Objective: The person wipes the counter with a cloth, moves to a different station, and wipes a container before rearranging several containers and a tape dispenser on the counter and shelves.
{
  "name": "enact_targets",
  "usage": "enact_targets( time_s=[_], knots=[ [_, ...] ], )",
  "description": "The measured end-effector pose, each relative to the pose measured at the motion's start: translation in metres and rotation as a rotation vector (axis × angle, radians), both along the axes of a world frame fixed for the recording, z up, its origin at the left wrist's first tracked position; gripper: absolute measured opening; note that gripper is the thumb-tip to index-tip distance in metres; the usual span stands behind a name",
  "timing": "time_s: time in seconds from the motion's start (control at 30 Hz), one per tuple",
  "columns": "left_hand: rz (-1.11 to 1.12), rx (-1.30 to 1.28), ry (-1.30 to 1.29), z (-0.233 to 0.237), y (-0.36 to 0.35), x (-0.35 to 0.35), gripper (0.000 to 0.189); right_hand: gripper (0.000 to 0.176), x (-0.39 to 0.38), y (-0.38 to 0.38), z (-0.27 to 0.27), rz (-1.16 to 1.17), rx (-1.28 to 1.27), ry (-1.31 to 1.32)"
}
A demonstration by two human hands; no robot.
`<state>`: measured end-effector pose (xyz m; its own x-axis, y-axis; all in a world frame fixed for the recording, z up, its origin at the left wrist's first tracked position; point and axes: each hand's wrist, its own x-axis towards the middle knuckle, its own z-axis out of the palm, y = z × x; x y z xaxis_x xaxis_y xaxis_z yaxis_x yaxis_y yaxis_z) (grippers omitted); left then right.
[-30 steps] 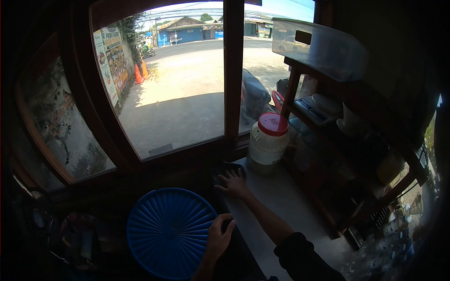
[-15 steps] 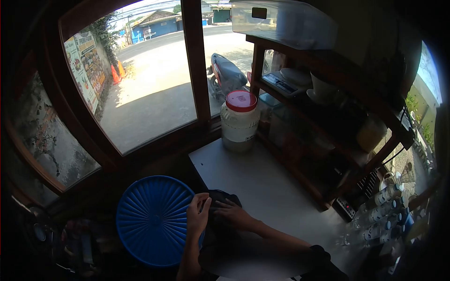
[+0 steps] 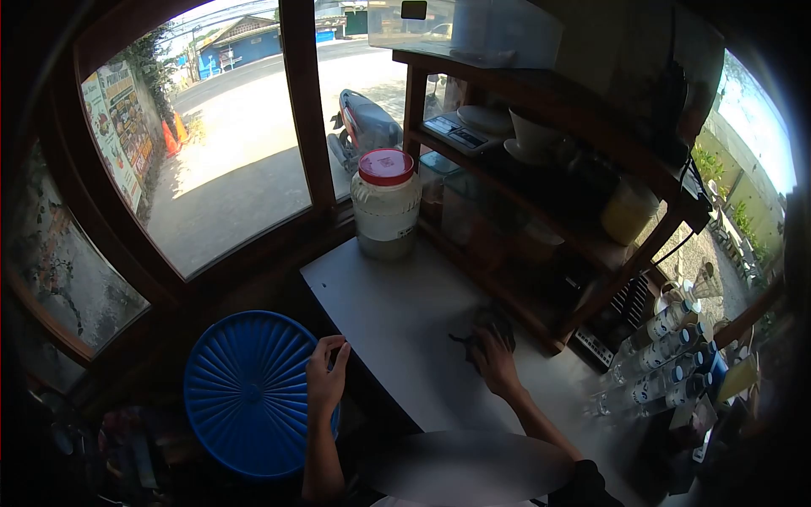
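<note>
Our right hand clasps a cloth on the table near the shelf; our left hand, fingers released, nothing held, is beside the lid.

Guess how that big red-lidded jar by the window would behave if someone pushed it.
The jar would probably feel heavy, being large and apparently at least partly filled. Standing upright on a broad body, it would likely resist a gentle, low push. Its round sides suggest it could roll if knocked over.

The right hand and dark cloth have moved toward the shelf.
</note>
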<state>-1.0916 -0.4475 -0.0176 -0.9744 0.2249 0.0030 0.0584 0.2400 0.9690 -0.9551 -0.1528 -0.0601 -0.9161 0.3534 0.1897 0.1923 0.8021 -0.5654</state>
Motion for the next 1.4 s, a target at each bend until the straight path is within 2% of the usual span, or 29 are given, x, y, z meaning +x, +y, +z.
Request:
enact_targets(
  time_s=[0.03,0.17,0.3,0.43,0.53,0.6,0.67,0.7,0.73,0.77,0.83,0.87,0.97,1.0,1.03,1.1,1.27,1.4],
  knots=[
    [-0.003,-0.002,-0.001,0.001,0.001,0.001,0.027,0.054,-0.01,-0.002,-0.025,0.059,0.363,-0.209],
    [0.008,0.002,0.0,-0.002,0.0,0.0,0.027,0.063,-0.076,-0.015,-0.031,0.067,0.305,-0.126],
    [0.012,-0.016,-0.035,0.004,0.0,0.0,0.027,0.067,-0.14,-0.051,-0.028,0.275,0.259,-0.083],
    [0.027,0.069,-0.038,-0.003,-0.002,-0.006,0.027,0.069,-0.113,-0.12,-0.033,0.574,0.296,-0.059],
    [0.044,0.056,-0.024,-0.006,-0.005,-0.007,0.028,0.058,-0.056,-0.126,-0.034,0.761,0.297,-0.031],
    [0.042,0.027,-0.025,-0.004,-0.005,-0.005,0.028,0.051,-0.017,-0.103,-0.022,0.943,0.079,-0.09],
    [0.036,0.003,-0.02,-0.004,-0.004,-0.006,0.028,0.044,0.02,-0.066,0.002,0.92,-0.409,-0.179],
    [0.029,-0.006,-0.013,-0.004,-0.004,-0.006,0.028,0.038,0.038,-0.046,0.034,0.577,-0.79,-0.5],
    [0.023,-0.012,-0.006,-0.004,-0.004,-0.006,0.029,0.035,0.057,-0.03,0.051,0.338,-0.925,-0.278],
    [0.019,-0.016,-0.002,-0.005,-0.003,-0.006,0.029,0.034,0.063,-0.014,0.032,0.258,-0.883,0.223],
    [-0.005,-0.016,0.001,-0.003,-0.002,-0.005,0.03,0.036,0.087,0.002,0.058,-0.099,-0.869,0.477],
    [-0.006,-0.018,0.001,-0.003,-0.002,-0.005,0.031,0.036,0.096,0.007,0.061,-0.134,-0.751,0.568],
    [-0.022,-0.028,-0.003,0.003,0.002,-0.003,0.031,0.048,0.112,0.003,0.036,-0.139,-0.335,0.295],
    [-0.028,-0.022,0.001,0.002,0.001,-0.003,0.031,0.056,0.111,-0.002,0.027,-0.039,-0.213,0.07],
    [-0.032,-0.015,0.003,0.001,0.001,-0.002,0.031,0.064,0.109,-0.008,-0.001,0.038,0.076,-0.169],
    [-0.047,0.003,0.007,-0.001,0.001,-0.002,0.031,0.07,0.092,-0.033,0.0,0.0,0.344,-0.189],
    [-0.041,-0.047,0.008,0.002,0.003,0.0,0.031,0.07,0.001,-0.062,-0.016,0.107,0.318,-0.139],
    [-0.023,-0.049,0.018,-0.003,0.001,-0.002,0.03,0.067,-0.058,-0.121,-0.026,0.242,0.281,-0.011]
  ],
)
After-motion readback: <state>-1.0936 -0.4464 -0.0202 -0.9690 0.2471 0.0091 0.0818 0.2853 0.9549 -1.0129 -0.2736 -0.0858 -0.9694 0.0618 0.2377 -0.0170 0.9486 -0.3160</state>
